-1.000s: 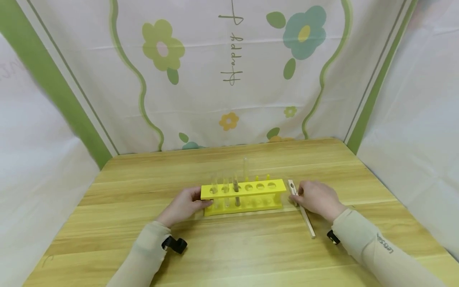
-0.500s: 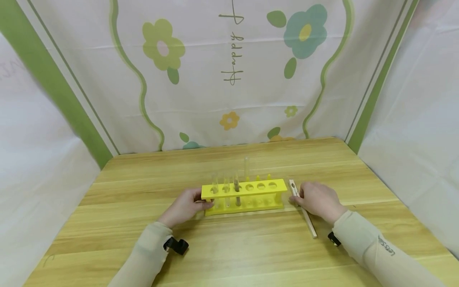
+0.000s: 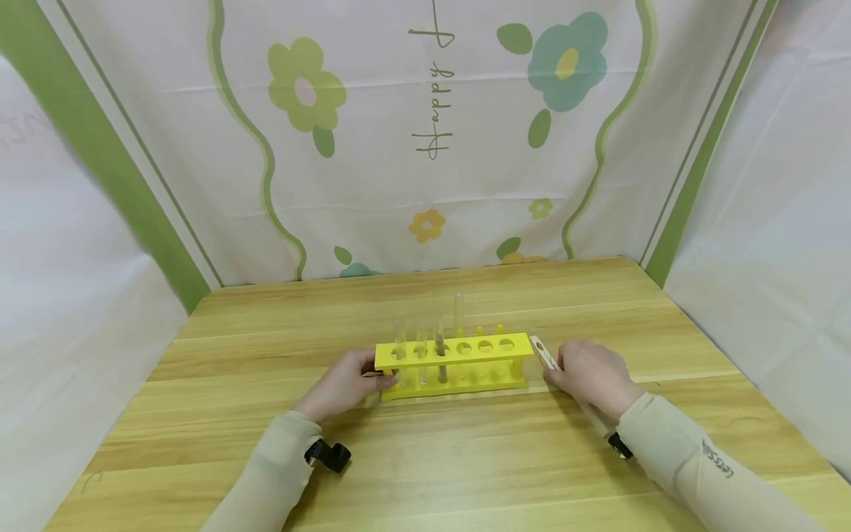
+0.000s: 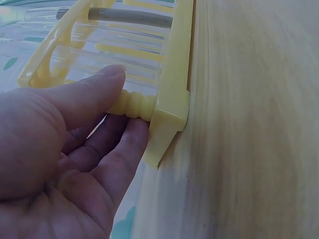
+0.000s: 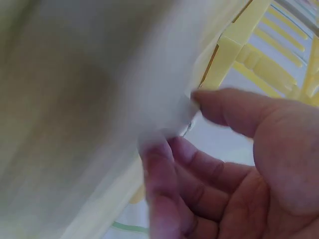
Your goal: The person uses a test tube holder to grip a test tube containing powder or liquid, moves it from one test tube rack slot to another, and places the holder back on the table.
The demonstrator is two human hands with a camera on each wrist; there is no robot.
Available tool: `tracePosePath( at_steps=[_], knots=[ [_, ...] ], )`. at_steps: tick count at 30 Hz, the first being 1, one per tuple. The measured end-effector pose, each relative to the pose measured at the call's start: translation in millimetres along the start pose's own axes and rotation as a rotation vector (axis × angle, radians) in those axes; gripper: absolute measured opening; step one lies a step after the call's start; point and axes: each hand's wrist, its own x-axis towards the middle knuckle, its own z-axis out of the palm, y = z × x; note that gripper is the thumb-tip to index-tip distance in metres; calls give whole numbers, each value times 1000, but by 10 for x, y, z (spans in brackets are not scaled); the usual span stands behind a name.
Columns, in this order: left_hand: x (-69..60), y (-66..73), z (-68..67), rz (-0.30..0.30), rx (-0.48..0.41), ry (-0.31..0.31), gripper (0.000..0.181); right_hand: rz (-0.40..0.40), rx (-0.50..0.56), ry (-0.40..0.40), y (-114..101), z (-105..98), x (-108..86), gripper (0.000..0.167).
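Observation:
A yellow test tube rack [image 3: 475,357] stands on the wooden table. Several clear test tubes occupy its left part, one with dark contents [image 3: 442,373]. My left hand [image 3: 342,384] grips the rack's left end; in the left wrist view, thumb and fingers close round its ridged post [image 4: 141,105]. To the right of the rack, my right hand [image 3: 592,375] pinches a wooden test tube holder [image 3: 544,353], its head close to the rack's right end. The holder's handle runs back under the hand, partly hidden. In the right wrist view its blurred wood [image 5: 144,94] fills much of the picture.
One clear tube [image 3: 459,307] stands upside down on a peg at the rack's back, beside bare yellow pegs [image 3: 500,327]. The wooden table [image 3: 425,458] reaches to a flower-printed curtain [image 3: 372,177] behind, with white cloth at both sides.
The test tube holder has turned in my right hand: its head swung left toward the rack, its tail moved right beneath the wrist. My left hand and the rack have stayed in place.

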Motion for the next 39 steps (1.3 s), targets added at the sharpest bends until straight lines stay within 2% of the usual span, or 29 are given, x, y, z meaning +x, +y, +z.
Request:
tracePosePath(
  at_steps=[5,12,16,18,24,28,31,39],
  knots=[
    [-1,3,5,-1,-2,-3,30,21,31,32,52,-133,-2,24],
    [-5,21,1,-10,-4,-6,28,-41,104,122,117,-431,6,29],
    [-8,28,-4,-12,-6,-14,28,-112,201,248,93,-590,19,29],
    [-7,24,-6,-3,-5,-18,28,-170,211,334,67,-652,26,26],
    [-2,14,-5,0,2,-21,26,-336,144,555,-60,-780,11,27],
    [0,14,-5,4,10,-19,24,-419,109,665,-192,-843,-34,25],
    [4,10,-6,5,8,-22,23,-463,89,689,-314,-888,-68,24],
    [5,-6,-9,5,-1,-24,21,-560,24,691,-631,-906,-92,19]
  ],
)
